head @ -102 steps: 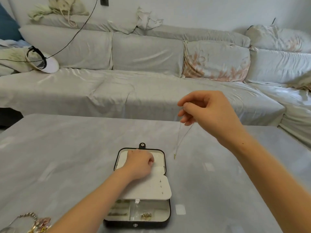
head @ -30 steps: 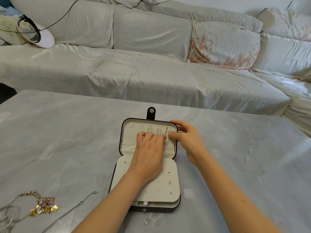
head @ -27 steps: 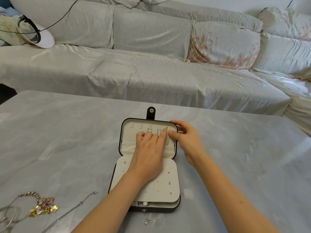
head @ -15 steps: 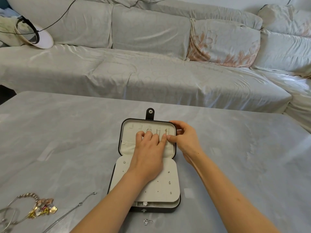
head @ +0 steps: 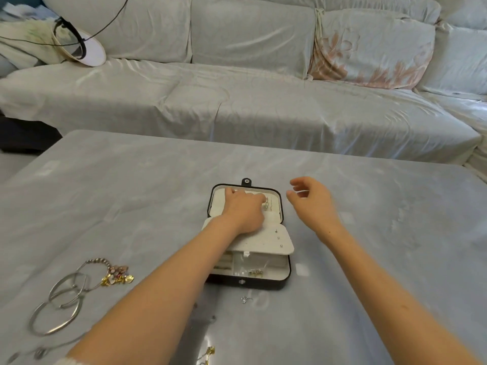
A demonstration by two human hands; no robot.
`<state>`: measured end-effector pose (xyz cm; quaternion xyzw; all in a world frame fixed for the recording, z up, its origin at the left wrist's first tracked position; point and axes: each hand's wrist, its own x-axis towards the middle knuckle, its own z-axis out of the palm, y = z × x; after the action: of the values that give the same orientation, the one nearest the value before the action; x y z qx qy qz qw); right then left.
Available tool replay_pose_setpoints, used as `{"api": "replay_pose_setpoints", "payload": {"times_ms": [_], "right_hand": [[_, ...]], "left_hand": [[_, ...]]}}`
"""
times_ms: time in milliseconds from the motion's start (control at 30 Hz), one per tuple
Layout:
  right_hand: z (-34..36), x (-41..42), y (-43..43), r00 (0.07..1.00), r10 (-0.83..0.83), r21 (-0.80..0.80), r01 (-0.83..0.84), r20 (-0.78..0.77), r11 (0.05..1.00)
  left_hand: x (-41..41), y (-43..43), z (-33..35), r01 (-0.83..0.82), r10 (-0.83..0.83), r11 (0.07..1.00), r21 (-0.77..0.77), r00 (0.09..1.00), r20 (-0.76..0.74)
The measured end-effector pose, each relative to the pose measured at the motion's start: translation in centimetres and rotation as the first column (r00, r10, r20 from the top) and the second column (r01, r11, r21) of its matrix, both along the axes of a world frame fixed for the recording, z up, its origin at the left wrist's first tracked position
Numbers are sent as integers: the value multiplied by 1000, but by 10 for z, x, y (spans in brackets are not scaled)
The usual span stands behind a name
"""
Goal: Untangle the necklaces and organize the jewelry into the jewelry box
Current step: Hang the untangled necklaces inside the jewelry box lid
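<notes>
A long sofa draped in pale grey cloth (head: 237,106) spans the far side. Against its backrest, toward the right end, leans a cushion printed with faded pink flowers (head: 369,56). At the sofa's left end lies a round white hat-like thing with a black band (head: 89,52). A thin black cable (head: 112,18) crosses it and climbs the backrest. Crumpled pale cloth (head: 23,46) lies just beside it. In front of the sofa stands a grey marbled counter (head: 131,193).

Open tabletop (head: 395,233) right of jewelry box (head: 263,284)

Count: 1 jewelry box (head: 263,284), 2 hands (head: 243,209), 3 silver bangles (head: 61,303), 1 charm bracelet (head: 117,275), 3 studs (head: 278,237) on the flap.
</notes>
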<state>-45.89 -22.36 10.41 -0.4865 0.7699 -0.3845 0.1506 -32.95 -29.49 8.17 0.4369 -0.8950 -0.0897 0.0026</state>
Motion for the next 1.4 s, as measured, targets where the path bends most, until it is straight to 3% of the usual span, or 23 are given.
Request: {"api": "replay_pose_setpoints", "payload": {"times_ms": [100, 300, 367, 600, 767, 1000, 1233, 1400], "right_hand": [[18, 18, 16, 996, 47, -12, -48, -82, 999], [46, 80, 65, 991, 119, -196, -128, -57, 972], [39, 106, 84, 982, 189, -190, -188, -15, 964], [-23, 180, 123, 893, 449, 100, -449, 23, 888], [-51, 217, 127, 886, 456, 100, -448, -81, 888], [-59, 221, 125, 914, 388, 27, -387, -119, 922], [-58, 221, 122, 911, 389, 13, -391, -138, 920], [-59, 217, 123, 914, 377, 3, -381, -149, 925]], "left_hand": [[11, -7, 20, -21, 27, 977, 212, 999, -26], [111, 11, 62, -203, 224, 974, 99, 921, -320], [163, 38, 58, -278, 302, 953, 119, 886, -353], [289, 136, 12, -486, 509, 860, 158, 840, -189], [316, 164, -11, -568, 576, 818, 95, 804, -147], [325, 153, -18, -537, 542, 840, 75, 832, -120], [339, 147, -13, -540, 555, 807, 238, 832, 6], [336, 154, -16, -556, 564, 804, 209, 825, 26]]}}
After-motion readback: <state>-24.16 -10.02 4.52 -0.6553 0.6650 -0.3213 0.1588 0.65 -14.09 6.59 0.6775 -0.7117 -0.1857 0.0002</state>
